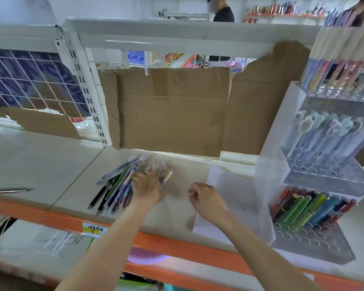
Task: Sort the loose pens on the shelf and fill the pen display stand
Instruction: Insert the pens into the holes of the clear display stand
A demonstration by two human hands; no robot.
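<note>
Two bare forearms reach up from 6 o'clock over the orange front edge (177, 250) of the shelf (40, 164). Cardboard sheets (172, 110) stand along the back at 12 o'clock, with white wire grid at 10 o'clock. Bare shelf board lies open at 9 o'clock. Loose pens (116, 185) lie heaped near the middle; the left hand (147, 185) rests on them, its grip on a blurred few, though I cannot tell how tight. The right hand (206, 199), just beside at 3 o'clock, is curled, holding nothing visible. At 3 o'clock stands the clear pen display stand (315, 240), partly filled.
</note>
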